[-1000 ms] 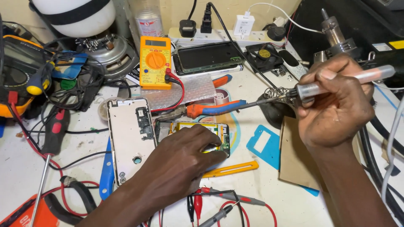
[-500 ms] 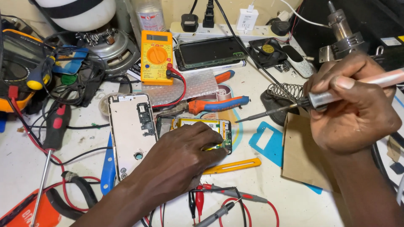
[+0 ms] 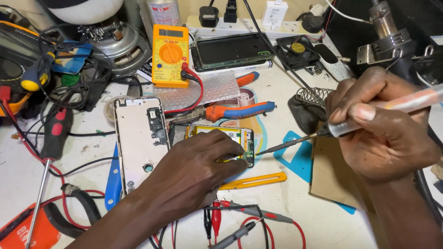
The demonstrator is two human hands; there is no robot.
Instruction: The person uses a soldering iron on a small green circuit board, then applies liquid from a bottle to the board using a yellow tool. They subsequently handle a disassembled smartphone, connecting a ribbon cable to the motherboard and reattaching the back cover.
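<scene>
My left hand [image 3: 194, 168] lies flat on an opened phone [image 3: 210, 135] with a yellow battery and a green circuit board, pressing it onto the bench. My right hand [image 3: 385, 127] grips a soldering iron [image 3: 350, 125] like a pen. The iron's dark tip [image 3: 265, 151] points left and sits just beside the phone's lower right corner. A white phone back frame [image 3: 138, 138] lies immediately left of the opened phone.
A yellow multimeter [image 3: 170, 55] with red and black leads stands at the back. Orange-and-blue pliers [image 3: 240, 110], a yellow pry tool [image 3: 254, 180], a coiled iron stand [image 3: 311, 99], a red-handled screwdriver [image 3: 48, 157], a dark phone screen [image 3: 233, 50] and tangled cables crowd the bench.
My right hand has brought the soldering iron down and left, from near the coiled stand to the phone's lower right corner. My left hand stays on the phone.
</scene>
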